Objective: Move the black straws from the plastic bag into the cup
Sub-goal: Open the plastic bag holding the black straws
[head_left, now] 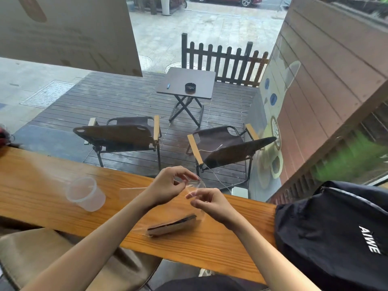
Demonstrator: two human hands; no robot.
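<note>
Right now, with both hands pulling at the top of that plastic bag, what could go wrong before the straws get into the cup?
1. Both the left hand and right hand pinch the plastic bag at its mouth; a sudden tear could scatter the black straws.
2. The straws lie near the wooden counter's near edge, so spilled ones might roll off.
3. The cup is empty and light, with no hand steadying it; dropped-in straws might tip it.

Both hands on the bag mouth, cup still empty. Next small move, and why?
Probably pull the bag's mouth apart. Both the left hand and the right hand pinch the upper end of the clear plastic bag, while the black straws lie bunched at its lower end on the wooden counter. The cup stands empty to the left, so access comes first.
</note>
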